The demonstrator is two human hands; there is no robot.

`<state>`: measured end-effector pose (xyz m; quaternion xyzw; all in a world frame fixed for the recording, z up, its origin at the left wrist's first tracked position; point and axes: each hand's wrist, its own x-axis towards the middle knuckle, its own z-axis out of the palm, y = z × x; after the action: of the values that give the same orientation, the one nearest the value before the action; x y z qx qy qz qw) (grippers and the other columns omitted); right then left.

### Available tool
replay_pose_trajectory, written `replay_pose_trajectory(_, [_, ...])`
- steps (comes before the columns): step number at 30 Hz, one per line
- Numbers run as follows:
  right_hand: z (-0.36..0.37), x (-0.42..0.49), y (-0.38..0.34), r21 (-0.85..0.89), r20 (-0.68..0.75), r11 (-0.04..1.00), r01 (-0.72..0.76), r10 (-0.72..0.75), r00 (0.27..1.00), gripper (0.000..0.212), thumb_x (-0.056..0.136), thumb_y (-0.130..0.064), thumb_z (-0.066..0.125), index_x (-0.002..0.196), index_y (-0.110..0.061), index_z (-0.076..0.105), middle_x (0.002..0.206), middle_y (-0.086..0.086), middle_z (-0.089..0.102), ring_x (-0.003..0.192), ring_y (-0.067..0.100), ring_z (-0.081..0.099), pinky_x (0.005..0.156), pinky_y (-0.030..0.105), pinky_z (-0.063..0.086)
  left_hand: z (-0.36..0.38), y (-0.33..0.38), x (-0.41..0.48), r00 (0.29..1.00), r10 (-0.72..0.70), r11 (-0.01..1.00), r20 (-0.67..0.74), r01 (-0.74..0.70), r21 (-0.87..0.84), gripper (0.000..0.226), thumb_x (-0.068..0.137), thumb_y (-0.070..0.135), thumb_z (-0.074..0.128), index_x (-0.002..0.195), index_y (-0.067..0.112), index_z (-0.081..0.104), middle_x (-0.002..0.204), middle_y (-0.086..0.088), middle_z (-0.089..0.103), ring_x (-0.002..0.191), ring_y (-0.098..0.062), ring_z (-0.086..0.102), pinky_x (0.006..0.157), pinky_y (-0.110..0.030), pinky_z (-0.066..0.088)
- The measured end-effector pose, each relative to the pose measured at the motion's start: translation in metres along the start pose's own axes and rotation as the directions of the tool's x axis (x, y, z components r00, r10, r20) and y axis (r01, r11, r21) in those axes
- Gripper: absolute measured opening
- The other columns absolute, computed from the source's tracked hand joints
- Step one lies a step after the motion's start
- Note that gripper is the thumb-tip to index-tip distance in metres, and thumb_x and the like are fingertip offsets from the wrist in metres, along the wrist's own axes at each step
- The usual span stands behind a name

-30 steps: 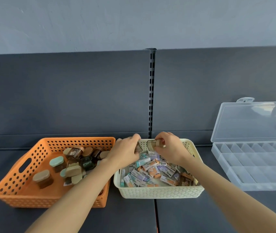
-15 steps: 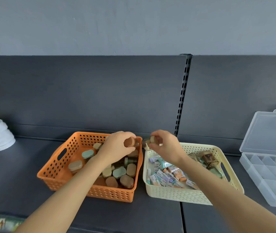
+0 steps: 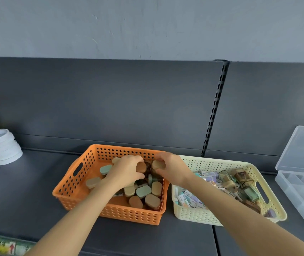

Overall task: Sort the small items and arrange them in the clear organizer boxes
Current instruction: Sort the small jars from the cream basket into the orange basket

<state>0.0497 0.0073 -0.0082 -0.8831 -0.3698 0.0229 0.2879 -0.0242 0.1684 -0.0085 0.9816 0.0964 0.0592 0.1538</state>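
An orange perforated basket [image 3: 73, 182] holds several small capped jars in tan, brown and green. Over its far right part, my left hand [image 3: 127, 170] grips a brown-capped jar [image 3: 141, 167]. Beside it my right hand [image 3: 173, 169] grips a tan-capped jar [image 3: 158, 165]. To the right stands a cream basket [image 3: 221, 164] with several small printed boxes and a few clear jars. The clear organizer box [image 3: 299, 193] sits at the far right with its lid up and its compartments showing.
White round lids [image 3: 1, 146] are stacked at the left on the dark shelf. A slotted upright [image 3: 215, 108] splits the dark back panel. A printed label strip [image 3: 1, 246] runs along the shelf's front edge.
Both hands moved left from the cream basket to over the orange basket, each carrying a small jar. The view swung left, so the organizer box slid to the right edge.
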Motion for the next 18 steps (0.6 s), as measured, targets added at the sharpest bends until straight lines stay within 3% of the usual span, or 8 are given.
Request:
replay_pose_trajectory(3, [0.002,-0.002,-0.002,-0.034,0.03,0.999,0.027,-0.026,0.999,0.025,0.091,-0.019,0.055,0.115,-0.015,0.058,0.11,0.002,0.065,0.094,0.017,0.061,0.078,0.026,0.051,0.002,-0.001,-0.002,1.0,0.019,1.0,0.002,-0.019,-0.016,0.055,0.082,0.036,0.071,0.132,0.025,0.051,0.132,0.005,0.056,0.12,-0.018,0.051,0.095,-0.031,0.041])
replay_pose_trajectory(9, [-0.012,-0.012,0.001,0.003,-0.011,0.999,0.035,-0.034,0.999,0.033,0.087,-0.018,0.063,0.12,-0.018,0.059,0.113,0.0,0.065,0.099,0.017,0.061,0.083,0.027,0.05,-0.005,0.011,-0.003,0.997,0.072,0.991,-0.04,-0.076,-0.107,0.064,0.08,0.04,0.072,0.137,0.03,0.045,0.135,0.011,0.054,0.122,-0.009,0.05,0.088,-0.021,0.033])
replay_pose_trajectory(13, [-0.03,-0.027,0.02,-0.012,-0.103,0.998,-0.057,0.056,0.993,0.048,0.087,-0.017,0.065,0.133,-0.019,0.051,0.131,-0.001,0.057,0.119,0.015,0.053,0.096,0.024,0.041,-0.004,0.03,-0.001,0.992,0.11,0.971,-0.067,-0.122,-0.206,0.064,0.077,0.038,0.075,0.134,0.031,0.046,0.127,0.012,0.058,0.115,-0.005,0.053,0.092,-0.024,0.044])
replay_pose_trajectory(18, [-0.052,-0.05,0.052,-0.029,-0.128,0.989,-0.145,0.141,0.982,0.05,0.087,-0.019,0.066,0.134,-0.017,0.049,0.132,-0.001,0.056,0.12,0.013,0.052,0.096,0.018,0.037,0.004,0.056,0.003,0.986,0.152,0.953,-0.065,-0.164,-0.256,0.065,0.073,0.042,0.076,0.131,0.031,0.049,0.125,0.012,0.059,0.114,-0.003,0.052,0.095,-0.028,0.046])
